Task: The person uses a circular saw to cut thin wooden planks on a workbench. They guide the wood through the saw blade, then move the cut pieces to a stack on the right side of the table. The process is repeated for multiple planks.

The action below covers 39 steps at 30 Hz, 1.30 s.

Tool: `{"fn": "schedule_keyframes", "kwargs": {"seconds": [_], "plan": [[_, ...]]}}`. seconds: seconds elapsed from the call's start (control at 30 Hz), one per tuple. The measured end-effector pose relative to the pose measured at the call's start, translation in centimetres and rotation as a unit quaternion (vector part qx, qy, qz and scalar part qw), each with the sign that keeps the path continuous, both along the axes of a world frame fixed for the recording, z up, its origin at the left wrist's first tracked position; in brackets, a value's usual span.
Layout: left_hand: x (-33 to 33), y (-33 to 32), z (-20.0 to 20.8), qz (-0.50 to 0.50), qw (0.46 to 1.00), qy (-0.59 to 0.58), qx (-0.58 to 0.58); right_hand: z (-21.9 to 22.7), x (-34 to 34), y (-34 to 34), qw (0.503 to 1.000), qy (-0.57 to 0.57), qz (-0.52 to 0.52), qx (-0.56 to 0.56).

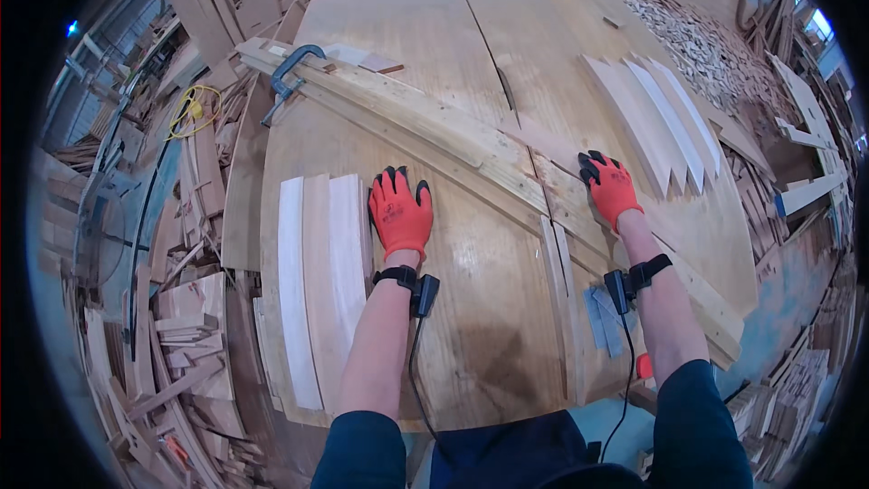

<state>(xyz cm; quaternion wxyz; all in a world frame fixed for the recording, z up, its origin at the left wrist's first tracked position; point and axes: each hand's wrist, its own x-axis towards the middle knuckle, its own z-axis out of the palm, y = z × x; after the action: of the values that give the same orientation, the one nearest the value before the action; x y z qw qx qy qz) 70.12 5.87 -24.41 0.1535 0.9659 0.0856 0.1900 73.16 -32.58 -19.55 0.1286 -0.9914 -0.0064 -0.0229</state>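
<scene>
My left hand, in a red glove with black fingertips, lies with its fingers stretched out beside the right edge of a row of pale, slightly curved boards. It holds nothing. My right hand, gloved alike, has its fingers bent at the right end of a thin pinkish wooden strip. That strip lies across long timber beams running diagonally over the plywood tabletop. A blue C-clamp sits around the beams at their far left end. Beneath my right palm the view is hidden.
Several curved boards with pointed near ends lie at the right. Narrow strips and a bluish-grey piece lie near the front. Scrap wood heaps up at left, with a yellow cable. Wood offcuts cover the back right.
</scene>
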Motion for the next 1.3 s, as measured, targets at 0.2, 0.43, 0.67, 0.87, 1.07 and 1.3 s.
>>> {"fn": "schedule_keyframes", "kwargs": {"seconds": [0.2,0.43,0.67,0.87,1.07,1.3], "plan": [[4.8,0.2,0.1,-0.003,1.000,0.011,-0.013,-0.5,4.8,0.3,1.000,-0.008,-0.005,0.016],[6.1,0.1,0.1,-0.001,1.000,0.013,-0.012,-1.9,6.9,-0.5,1.000,-0.018,-0.003,0.009],[3.5,-1.3,0.5,0.003,1.000,0.014,0.014,-1.3,4.1,-2.1,1.000,-0.012,0.000,0.026],[-3.6,-3.5,1.0,0.013,0.999,0.001,0.045,-0.2,-2.7,-4.4,0.999,-0.033,0.017,0.032],[-11.9,-4.2,2.6,0.002,0.999,0.035,0.024,2.8,-11.9,-3.9,1.000,-0.003,-0.004,-0.015],[-22.4,-2.7,1.7,0.004,0.999,0.013,0.036,8.1,-20.5,-2.3,0.985,0.130,-0.030,-0.109]]}}
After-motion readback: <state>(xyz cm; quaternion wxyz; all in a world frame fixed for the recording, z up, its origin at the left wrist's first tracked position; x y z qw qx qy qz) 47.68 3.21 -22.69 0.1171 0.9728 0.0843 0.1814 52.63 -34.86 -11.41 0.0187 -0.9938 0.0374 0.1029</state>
